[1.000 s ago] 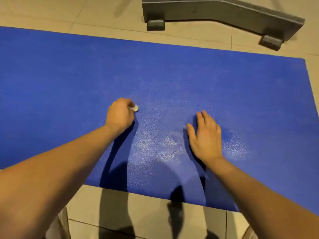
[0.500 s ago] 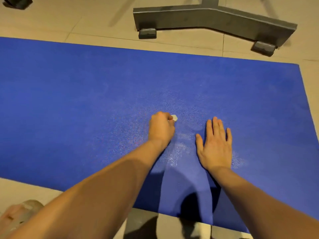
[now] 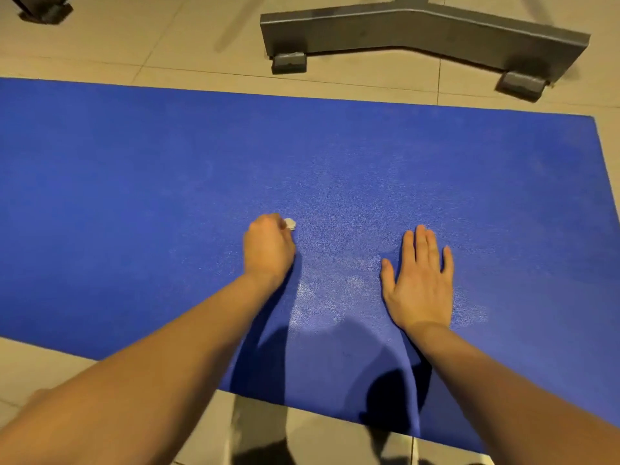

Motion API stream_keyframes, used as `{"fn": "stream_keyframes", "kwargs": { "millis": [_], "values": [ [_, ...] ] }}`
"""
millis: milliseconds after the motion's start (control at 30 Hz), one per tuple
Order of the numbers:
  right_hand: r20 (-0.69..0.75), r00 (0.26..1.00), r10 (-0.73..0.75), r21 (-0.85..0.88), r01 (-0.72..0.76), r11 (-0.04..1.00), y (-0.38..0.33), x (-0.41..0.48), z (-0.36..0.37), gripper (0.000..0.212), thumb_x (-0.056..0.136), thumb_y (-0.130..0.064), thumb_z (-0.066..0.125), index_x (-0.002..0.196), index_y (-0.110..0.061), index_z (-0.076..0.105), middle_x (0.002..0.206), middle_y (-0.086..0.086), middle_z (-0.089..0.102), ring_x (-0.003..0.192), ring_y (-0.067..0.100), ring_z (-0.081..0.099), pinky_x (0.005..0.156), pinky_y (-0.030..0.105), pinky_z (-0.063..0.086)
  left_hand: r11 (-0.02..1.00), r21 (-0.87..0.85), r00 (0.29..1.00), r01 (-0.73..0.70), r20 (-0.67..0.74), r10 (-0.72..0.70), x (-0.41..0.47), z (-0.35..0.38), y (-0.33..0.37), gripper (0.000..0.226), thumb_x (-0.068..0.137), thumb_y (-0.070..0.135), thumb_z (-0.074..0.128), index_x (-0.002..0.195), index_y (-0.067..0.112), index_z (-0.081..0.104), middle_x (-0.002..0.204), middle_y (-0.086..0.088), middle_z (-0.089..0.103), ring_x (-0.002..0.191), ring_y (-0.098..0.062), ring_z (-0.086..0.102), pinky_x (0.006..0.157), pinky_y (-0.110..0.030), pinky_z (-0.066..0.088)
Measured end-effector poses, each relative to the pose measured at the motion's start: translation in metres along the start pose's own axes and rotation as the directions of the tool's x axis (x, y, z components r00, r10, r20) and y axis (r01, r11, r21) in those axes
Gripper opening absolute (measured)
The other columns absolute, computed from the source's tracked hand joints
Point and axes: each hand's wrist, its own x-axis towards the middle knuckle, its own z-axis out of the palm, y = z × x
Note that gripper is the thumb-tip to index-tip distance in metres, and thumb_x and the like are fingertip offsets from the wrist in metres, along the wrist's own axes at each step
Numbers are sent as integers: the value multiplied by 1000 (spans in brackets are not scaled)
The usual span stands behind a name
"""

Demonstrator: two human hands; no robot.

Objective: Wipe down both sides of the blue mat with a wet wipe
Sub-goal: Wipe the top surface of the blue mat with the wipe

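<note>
1. Flat on the tiled floor: blue mat, top side up, filling most of the view.
2. L hand is fisted round a balled wet wipe and pressed on the mat's middle; only a small white bit shows.
3. R hand lies palm down on the mat, fingers straight, holding nothing.
4. Mat looks thin, soft, light and textured, so prob. grippy but may creep on tile.
5. For the flip, best hold is prob. the near edge or a corner, w/ both hands.

No text, label, brand, number or sign can be read anywhere, neither on the blue mat nor the grey metal base.
</note>
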Motion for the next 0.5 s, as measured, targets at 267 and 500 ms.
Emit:
{"fn": "stream_keyframes", "kwargs": {
  "millis": [267, 500],
  "values": [
    [-4, 1000, 1, 6, -1, 1000, 0, 0, -1, 71, 100, -53, 26, 155, -7, 32, 164, 13, 26, 154, 26, 16, 123, 53, 15, 878, 53, 852, -476, 276, 446, -42, 22, 38, 16, 99, 14, 55, 90, 8, 66, 94, -11, 62, 88, -34, 59, 72, -41, 45],
    [-1, 1000, 3, -7, -3, 1000, -1, 0, -1, 71, 101, -53, 23, 156, -8, 30, 164, 13, 25, 154, 27, 15, 123, 54, 15, 986, 161, 999, -33, -4, 34, 26, -17, -12, 25, 101, 19, 55, 87, 1, 66, 97, -18, 71, 86, -39, 63, 70, -40, 46]
  ]
}}
